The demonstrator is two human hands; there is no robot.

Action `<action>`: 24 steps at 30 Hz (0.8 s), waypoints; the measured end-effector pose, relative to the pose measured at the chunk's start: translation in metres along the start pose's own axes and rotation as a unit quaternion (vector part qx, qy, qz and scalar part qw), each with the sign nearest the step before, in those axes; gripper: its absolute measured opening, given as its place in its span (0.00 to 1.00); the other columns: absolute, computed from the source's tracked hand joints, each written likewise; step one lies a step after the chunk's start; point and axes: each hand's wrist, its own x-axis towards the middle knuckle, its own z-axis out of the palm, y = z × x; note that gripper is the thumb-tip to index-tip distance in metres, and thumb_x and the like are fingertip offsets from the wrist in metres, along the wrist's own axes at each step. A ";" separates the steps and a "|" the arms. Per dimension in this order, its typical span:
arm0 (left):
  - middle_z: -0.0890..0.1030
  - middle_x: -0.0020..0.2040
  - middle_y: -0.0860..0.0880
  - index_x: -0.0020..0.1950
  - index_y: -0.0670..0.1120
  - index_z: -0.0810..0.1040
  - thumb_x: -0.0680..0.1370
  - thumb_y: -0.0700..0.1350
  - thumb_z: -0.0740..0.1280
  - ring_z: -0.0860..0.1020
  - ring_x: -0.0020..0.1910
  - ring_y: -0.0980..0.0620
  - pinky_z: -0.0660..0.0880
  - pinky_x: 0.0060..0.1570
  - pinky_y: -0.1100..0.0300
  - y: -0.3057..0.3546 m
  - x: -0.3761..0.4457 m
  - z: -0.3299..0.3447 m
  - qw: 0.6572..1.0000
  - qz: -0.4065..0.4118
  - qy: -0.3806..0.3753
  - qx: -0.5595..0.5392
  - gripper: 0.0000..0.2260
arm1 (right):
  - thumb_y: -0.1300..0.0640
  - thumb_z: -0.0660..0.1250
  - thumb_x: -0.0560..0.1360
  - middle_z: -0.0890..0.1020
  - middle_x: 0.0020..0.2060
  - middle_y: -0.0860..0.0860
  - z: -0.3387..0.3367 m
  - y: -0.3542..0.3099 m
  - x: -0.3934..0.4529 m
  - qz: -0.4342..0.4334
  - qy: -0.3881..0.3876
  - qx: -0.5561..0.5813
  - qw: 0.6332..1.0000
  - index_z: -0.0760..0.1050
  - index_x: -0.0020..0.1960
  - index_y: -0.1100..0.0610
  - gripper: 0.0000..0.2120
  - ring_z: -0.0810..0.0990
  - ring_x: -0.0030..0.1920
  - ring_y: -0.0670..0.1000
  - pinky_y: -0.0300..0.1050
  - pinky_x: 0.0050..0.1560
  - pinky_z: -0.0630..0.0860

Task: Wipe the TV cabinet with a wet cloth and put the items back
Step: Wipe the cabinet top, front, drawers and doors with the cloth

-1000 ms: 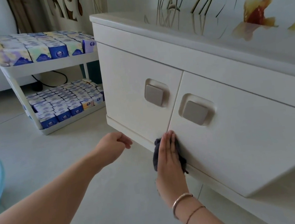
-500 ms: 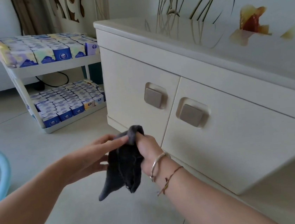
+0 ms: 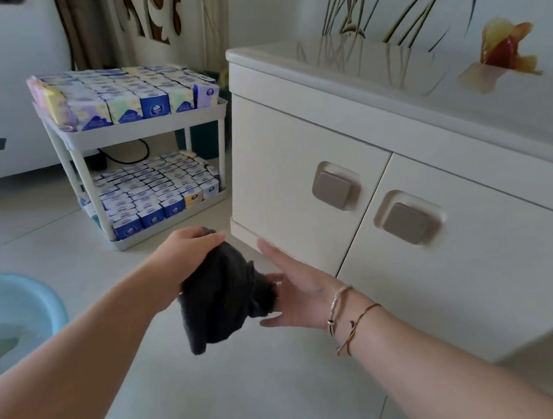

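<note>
- The dark grey, crumpled wiping cloth (image 3: 224,296) is held in the air above the pale tiled floor (image 3: 221,405), in front of the near left corner of the cream, glossy-topped TV cabinet (image 3: 297,158), not touching it.
- The left hand (image 3: 186,250) grips the top of the cloth, fingers curled over the bunched fabric; the rest hangs below it.
- The right hand (image 3: 294,290) lies with fingers straight and spread, its palm against the right side of the hanging cloth. It wears a metal bangle (image 3: 339,303) and a thin cord bracelet (image 3: 357,327) at the wrist.
- Both cabinet doors are closed; two square taupe handles (image 3: 333,189) sit in recesses, one on each door.
- The cabinet top shows reflections of the wall painting only.
- Far left of the cabinet stands a white two-tier plastic rack (image 3: 141,128), both tiers filled with small blue and pastel packets (image 3: 152,102).
- A light blue plastic basin (image 3: 42,298) holding water sits on the floor at the near left edge.
</note>
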 end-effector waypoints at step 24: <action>0.65 0.57 0.44 0.56 0.43 0.62 0.75 0.51 0.68 0.73 0.48 0.41 0.71 0.49 0.54 -0.008 -0.003 0.190 0.985 0.064 0.163 -0.003 0.20 | 0.57 0.62 0.79 0.84 0.36 0.57 -0.092 0.018 -0.080 -0.295 0.285 -0.159 0.898 0.78 0.48 0.60 0.08 0.84 0.36 0.55 0.47 0.35 0.79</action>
